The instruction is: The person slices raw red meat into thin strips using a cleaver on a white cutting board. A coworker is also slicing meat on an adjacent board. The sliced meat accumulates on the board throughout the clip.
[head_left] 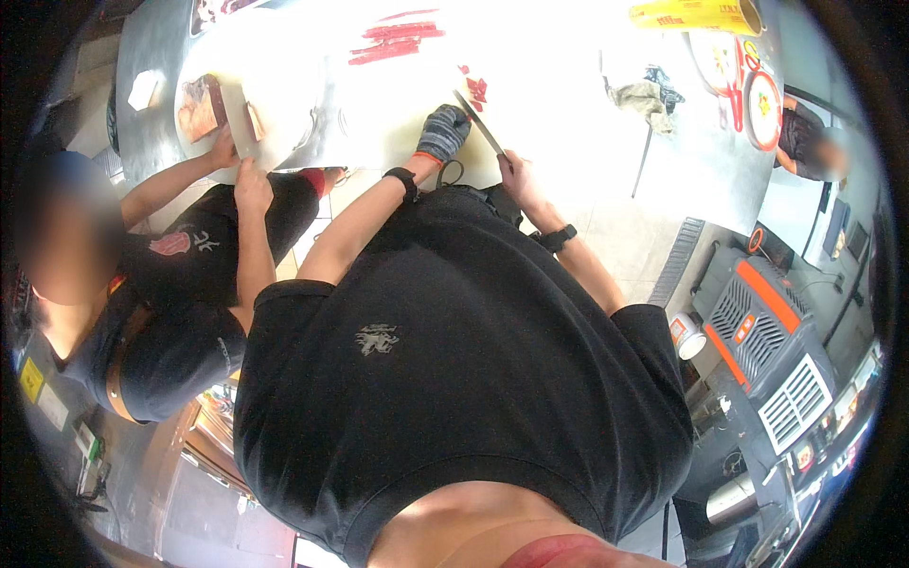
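Observation:
My right hand (520, 177) is shut on the handle of a knife (480, 123), whose long narrow blade points up and to the left. Beside the blade, my left hand (444, 133) wears a grey striped knit glove with an orange cuff. Its fingers are curled down on the pale cutting surface (398, 142), and what may be under them is hidden. Small pieces of red meat (477, 92) lie just past the blade. Farther off are several long strips of red meat (398, 41). Glare washes out much of the surface there.
At my left, a co-worker holds a cleaver (240, 117) over a block of meat (201, 110). To the right lie a crumpled cloth (643, 101), a thin rod (642, 162), red-rimmed plates (765, 110) and a yellow roll (696, 15). Another person stands at the far right.

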Demonstrator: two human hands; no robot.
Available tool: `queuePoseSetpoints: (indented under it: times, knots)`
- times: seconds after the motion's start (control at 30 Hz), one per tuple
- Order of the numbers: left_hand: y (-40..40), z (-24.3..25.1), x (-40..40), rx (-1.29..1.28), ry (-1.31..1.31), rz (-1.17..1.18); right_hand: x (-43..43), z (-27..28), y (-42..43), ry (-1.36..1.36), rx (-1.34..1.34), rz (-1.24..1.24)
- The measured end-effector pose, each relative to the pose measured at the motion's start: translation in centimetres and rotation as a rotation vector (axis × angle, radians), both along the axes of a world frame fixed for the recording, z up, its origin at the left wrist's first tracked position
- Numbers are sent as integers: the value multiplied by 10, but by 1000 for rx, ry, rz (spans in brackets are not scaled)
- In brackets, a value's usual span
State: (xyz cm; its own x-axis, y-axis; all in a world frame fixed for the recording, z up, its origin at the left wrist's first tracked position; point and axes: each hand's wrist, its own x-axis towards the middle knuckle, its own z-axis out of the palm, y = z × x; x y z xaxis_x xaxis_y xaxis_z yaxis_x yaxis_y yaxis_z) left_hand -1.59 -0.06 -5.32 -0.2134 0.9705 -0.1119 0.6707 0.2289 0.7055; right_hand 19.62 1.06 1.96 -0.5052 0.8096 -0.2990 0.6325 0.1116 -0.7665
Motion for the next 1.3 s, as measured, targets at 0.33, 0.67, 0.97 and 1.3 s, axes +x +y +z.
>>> queuePoseSetpoints:
  times: [0.33,0.67,0.97,1.3]
  knots:
    - [54,24,-109,304,512,184,12,-34,10,9,57,146]
    - [62,28,-143,-104,900,-1,-6,-44,65,-71,199,-162]
    - [65,49,-143,-232,608,-133,8,-22,28,-80,-7,-10]
    - [39,38,-41,-440,197,-289,20,-69,16,-45,33,-266]
